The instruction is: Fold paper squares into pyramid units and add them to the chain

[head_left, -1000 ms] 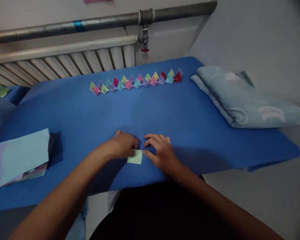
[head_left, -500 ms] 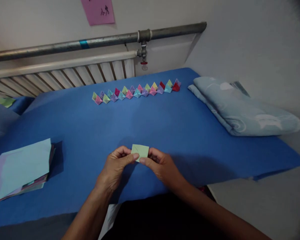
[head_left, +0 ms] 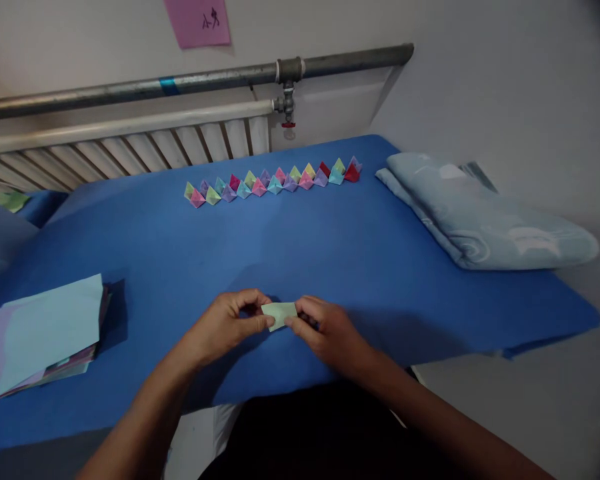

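Note:
A small folded piece of pale green paper (head_left: 281,313) is held between my two hands, above the front part of the blue-covered surface (head_left: 180,253). My left hand (head_left: 235,320) pinches its left edge between thumb and fingers. At its right edge, my right hand (head_left: 325,330) grips it the same way, with the thumb on the near face. Farther back stands a double row of folded paper pieces (head_left: 274,187) in pink, purple, green, blue, yellow and red, set close together.
At the left lies a stack of coloured paper sheets (head_left: 50,333), light blue on top. A folded grey-blue blanket (head_left: 490,213) rests at the right. Behind are a white radiator (head_left: 155,153), a metal pipe (head_left: 220,79) with a valve, and a pink note (head_left: 199,23) on the wall.
The green paper has tilted, showing a narrower face without the diagonal crease line seen before. My left wrist and forearm have swung outward to the left. Both hands keep hold.

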{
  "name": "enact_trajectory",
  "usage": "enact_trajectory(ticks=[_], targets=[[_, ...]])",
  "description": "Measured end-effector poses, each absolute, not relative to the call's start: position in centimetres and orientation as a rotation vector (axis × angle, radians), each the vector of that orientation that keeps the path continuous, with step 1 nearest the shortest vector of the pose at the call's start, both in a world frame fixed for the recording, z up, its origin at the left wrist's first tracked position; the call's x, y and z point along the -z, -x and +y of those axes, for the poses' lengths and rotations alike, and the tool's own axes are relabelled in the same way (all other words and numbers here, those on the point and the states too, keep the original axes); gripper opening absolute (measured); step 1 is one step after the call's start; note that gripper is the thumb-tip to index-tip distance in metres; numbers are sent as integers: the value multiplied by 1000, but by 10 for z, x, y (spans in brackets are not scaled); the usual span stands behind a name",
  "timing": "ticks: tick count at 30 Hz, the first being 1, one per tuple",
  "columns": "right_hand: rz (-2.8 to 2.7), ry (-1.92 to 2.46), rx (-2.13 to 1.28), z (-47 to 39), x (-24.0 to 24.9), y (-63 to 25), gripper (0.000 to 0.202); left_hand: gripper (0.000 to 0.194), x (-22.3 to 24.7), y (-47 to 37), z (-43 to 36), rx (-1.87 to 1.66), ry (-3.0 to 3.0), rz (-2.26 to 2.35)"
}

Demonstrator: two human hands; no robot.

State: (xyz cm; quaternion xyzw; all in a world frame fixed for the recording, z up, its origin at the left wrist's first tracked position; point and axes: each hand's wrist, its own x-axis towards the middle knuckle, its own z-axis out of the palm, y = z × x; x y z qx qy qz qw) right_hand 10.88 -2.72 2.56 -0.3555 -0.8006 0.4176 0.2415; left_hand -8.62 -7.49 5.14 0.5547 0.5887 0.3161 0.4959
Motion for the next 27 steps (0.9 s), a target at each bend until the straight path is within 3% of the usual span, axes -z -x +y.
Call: enact_trajectory(ticks=[6,9,27], targets=[[-2511,688,-409,-16,-12,-113,16,11,-28,76,-77,-904,-2140,1678],[-2599,666,-204,-10,-9,-114,17,15,-12,69,-79,-950,-2395,1787],[-2729,576,-271,-20,4,-125,30,22,5,55,-118,-783,-2465,1874]])
